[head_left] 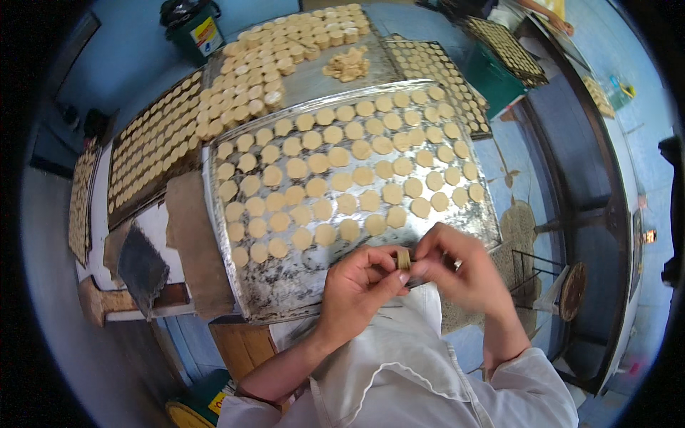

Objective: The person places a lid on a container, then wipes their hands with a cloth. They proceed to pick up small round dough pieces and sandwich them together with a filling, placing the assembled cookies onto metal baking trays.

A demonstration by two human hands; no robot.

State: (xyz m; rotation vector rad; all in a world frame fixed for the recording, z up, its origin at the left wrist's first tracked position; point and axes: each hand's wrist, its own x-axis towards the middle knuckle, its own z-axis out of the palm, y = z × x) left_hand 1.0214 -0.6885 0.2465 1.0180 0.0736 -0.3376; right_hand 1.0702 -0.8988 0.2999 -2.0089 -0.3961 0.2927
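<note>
Dough stack (404,258) is sitting near the tray (278,289), left hand (362,279) pinching it, right hand (457,265) blurring beside, grip unclear. Likely light, soft and dentable, it is needing gentle rim holding

Left fingers (389,287) pinching dough discs (404,258), right fingers (432,271) beside, metal tray (296,284)

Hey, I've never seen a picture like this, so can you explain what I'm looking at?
There's no machine here: these are a person's bare hands, seen from a wide fisheye camera on their head, looking down. That's why straight edges bend. On the metal tray lie rows of flat, pale rounds, seemingly dough. The left hand pinches a small stack of what look like similar rounds; the right hand, slightly blurred, is right beside it. Beyond the tray are many piled rounds.
</note>
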